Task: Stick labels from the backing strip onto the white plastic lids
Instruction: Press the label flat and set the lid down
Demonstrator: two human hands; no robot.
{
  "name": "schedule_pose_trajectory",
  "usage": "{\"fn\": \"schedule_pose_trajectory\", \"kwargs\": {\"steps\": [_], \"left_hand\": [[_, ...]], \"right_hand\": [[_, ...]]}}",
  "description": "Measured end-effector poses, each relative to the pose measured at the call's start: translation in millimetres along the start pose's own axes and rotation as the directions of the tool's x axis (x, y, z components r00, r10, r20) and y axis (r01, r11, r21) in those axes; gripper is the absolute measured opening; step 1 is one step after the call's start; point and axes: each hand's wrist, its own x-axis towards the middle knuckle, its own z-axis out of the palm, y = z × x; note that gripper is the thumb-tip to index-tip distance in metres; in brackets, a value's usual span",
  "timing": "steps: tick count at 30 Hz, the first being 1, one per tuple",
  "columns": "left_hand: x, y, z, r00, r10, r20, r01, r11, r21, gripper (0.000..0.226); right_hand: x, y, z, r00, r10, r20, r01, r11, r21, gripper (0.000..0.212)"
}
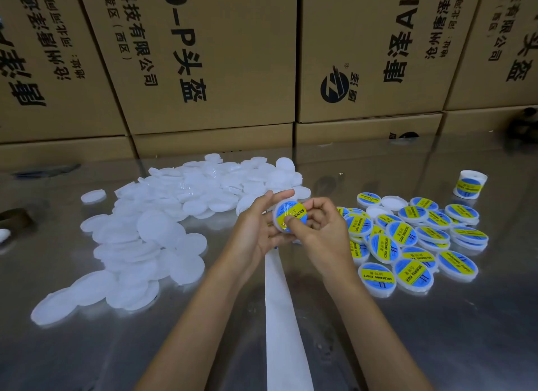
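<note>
Left hand (pixel 256 230) grips the lid (pixel 288 217) by its rim at center; right hand (pixel 317 230) thumb presses the label (pixel 291 213) down. Lid looks light, stiff, kinda slick, so hold the edges. Blank lids (pixel 151 236) at 9 o'clock.

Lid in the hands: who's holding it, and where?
The left hand holds the lid by its rim; the right hand presses its thumb on the label face.

A white plastic lid (pixel 288 217) carrying a blue-and-yellow label (pixel 292 213) tilts above the white backing strip (pixel 283 318); bare lids (pixel 151 233) lie heaped left of the strip, labelled lids (pixel 413 242) right.
</note>
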Motion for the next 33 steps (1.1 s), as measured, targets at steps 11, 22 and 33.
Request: {"fn": "schedule_pose_trajectory", "kwargs": {"steps": [11, 22, 33], "left_hand": [[1, -3, 2, 0.999, 0.048, 0.000, -0.048, 0.994, 0.099, 0.045], [2, -8, -2, 0.952, 0.295, -0.078, -0.249, 0.899, 0.361, 0.036], [6, -15, -8, 0.867, 0.486, -0.112, -0.335, 0.734, 0.591, 0.040]], "right_hand": [[0, 4, 1, 0.999, -0.036, -0.029, 0.034, 0.997, -0.062, 0.029], [1, 7, 0, 0.997, 0.051, 0.057, -0.049, 0.998, -0.042, 0.021], [-3, -1, -5, 0.992, 0.107, 0.066, -0.105, 0.994, -0.043, 0.023]]}}
